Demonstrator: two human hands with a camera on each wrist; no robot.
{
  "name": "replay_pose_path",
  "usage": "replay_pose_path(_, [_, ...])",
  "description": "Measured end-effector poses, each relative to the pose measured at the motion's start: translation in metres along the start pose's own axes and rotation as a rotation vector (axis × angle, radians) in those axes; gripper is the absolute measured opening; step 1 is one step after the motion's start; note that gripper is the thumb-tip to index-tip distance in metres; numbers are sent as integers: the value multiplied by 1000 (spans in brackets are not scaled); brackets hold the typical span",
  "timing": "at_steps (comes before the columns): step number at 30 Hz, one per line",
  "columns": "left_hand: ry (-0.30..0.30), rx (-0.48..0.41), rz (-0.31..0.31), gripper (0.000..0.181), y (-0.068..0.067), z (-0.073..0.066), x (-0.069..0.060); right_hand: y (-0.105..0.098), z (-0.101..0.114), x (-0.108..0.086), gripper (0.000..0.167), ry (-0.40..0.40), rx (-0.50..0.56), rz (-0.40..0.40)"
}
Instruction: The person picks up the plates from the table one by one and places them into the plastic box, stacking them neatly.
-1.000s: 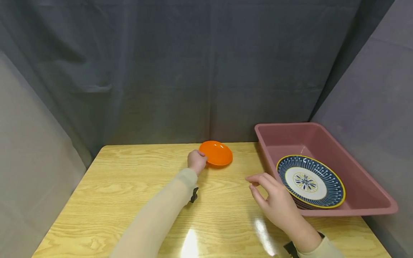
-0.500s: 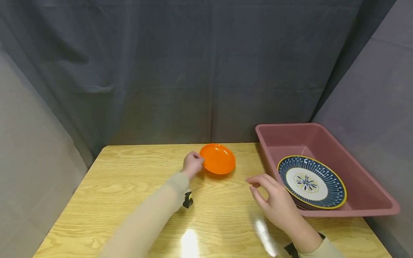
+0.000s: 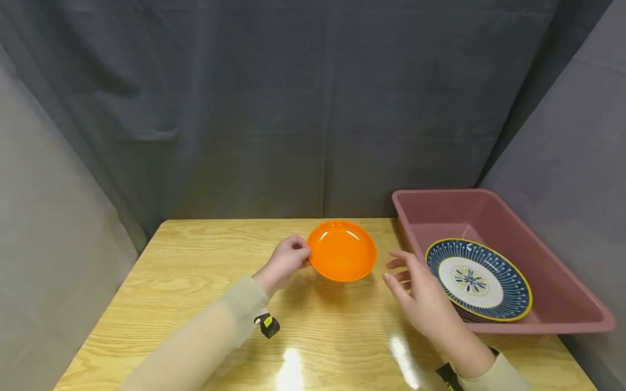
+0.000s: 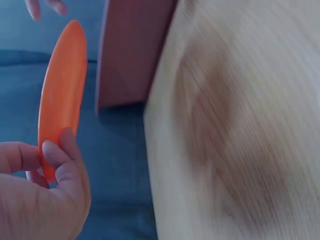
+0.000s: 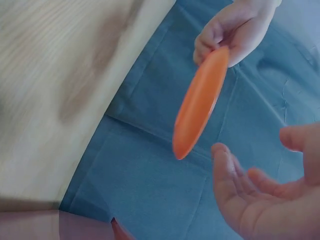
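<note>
An orange plate (image 3: 342, 252) is held up off the table by my left hand (image 3: 285, 263), which pinches its left rim between thumb and fingers. In the left wrist view the plate (image 4: 64, 95) appears edge-on, the thumb on one side and fingers on the other. My right hand (image 3: 424, 298) is just right of the plate, its fingers spread and loosely bent, touching nothing. The right wrist view shows a gap between the plate (image 5: 201, 102) and the right fingertips (image 5: 220, 150).
A pink plastic tub (image 3: 562, 282) stands on the right of the wooden table (image 3: 195, 271). Inside it, a patterned blue-and-white plate (image 3: 476, 279) with a yellow rim tops a stack. Grey cloth (image 3: 254, 108) hangs behind the table.
My left hand has drawn the orange plate nearer and to the right, raising it from the table. The right hand's fingers have opened a little wider.
</note>
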State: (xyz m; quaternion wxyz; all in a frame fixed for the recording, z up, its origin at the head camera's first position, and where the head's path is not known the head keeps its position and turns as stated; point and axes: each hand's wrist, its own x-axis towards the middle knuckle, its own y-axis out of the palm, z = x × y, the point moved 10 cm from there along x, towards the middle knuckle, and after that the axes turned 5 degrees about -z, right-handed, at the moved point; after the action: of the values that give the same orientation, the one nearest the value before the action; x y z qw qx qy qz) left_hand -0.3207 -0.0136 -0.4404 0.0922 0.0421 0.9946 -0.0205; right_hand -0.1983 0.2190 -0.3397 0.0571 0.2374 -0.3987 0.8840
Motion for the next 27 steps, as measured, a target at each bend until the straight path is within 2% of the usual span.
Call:
replay_pose_path(3, [16,-4,33,10,2,-7,-15,2,-9,3,48,92,66,63])
replay_pose_path(10, [48,-2,79,12,2,-16,-47,20,-23,0,57,332,480,243])
replay_pose_path(13, [56,-24,90,13,-1,-15,-55,27,-25,-2,57,401,572,287])
replay_pose_path(22, [51,-51,129,18,-9,-12,-73,53,-26,-8,53,438,653,403])
replay_pose_path(27, [45,-65,136,15,-13,-8,-80,64,-26,-10,50,418,704,434])
